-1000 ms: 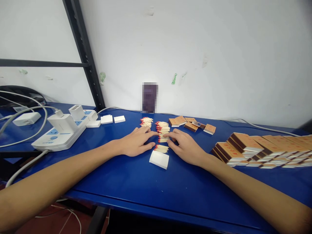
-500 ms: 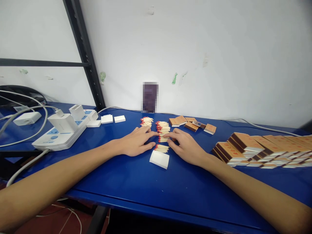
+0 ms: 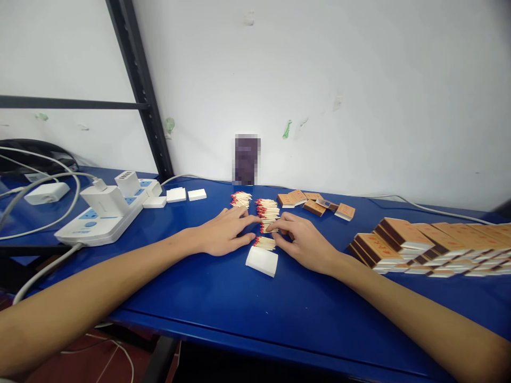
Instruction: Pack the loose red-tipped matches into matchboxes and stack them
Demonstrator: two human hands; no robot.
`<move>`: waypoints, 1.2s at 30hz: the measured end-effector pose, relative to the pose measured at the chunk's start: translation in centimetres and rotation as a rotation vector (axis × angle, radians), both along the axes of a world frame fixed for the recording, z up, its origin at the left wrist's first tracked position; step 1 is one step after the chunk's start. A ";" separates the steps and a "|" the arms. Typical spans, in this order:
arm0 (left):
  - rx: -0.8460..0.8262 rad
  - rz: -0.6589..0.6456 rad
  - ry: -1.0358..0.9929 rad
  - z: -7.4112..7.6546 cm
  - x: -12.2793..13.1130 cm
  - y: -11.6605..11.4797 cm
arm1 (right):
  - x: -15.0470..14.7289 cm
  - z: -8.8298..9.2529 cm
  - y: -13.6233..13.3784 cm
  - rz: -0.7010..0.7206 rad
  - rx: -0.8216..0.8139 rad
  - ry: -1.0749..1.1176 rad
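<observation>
L hand (image 3: 223, 231) is facing palm down, thumb & pointer spreading wide, pointer tip sitting by the red ends of the mid matches (image 3: 269, 210). R hand (image 3: 306, 242) is bending its fingers at the plain ends, thumb & pointer staying narrow; can't tell if it's pinching any. Matches are lying in abt 3 heaps: far L, mid, near. 1 white box (image 3: 262, 261) is sitting nearest, 3 white pcs (image 3: 176, 195) far L. Abt 6 brown boxes (image 3: 313, 208) are lying far R; big stack (image 3: 403, 234) is filling R side, too many to count.
</observation>
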State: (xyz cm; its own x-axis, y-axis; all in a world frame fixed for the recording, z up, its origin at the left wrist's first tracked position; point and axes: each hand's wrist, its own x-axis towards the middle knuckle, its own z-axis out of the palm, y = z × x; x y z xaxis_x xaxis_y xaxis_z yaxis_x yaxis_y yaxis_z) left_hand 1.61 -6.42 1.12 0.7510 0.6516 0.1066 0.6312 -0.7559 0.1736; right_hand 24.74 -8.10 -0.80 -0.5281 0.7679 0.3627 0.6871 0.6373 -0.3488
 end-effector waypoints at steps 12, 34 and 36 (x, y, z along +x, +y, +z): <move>0.012 -0.005 0.008 -0.1 0.0 -0.1 | 0.0 0.1 0.0 -0.001 -0.007 0.005; 0.026 -0.014 -0.004 -0.2 -0.1 0.2 | 0.1 -0.1 0.2 -0.059 -0.023 -0.029; 0.028 -0.016 -0.003 -0.2 -0.1 0.2 | 0.1 -0.1 0.2 -0.057 -0.028 -0.035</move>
State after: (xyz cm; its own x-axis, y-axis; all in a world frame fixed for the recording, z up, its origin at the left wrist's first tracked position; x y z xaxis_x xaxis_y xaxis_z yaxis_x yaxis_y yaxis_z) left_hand 1.48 -6.26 0.89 0.7610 0.6363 0.1270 0.6185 -0.7705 0.1540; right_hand 24.81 -7.87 -0.93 -0.4953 0.8065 0.3229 0.7339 0.5874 -0.3412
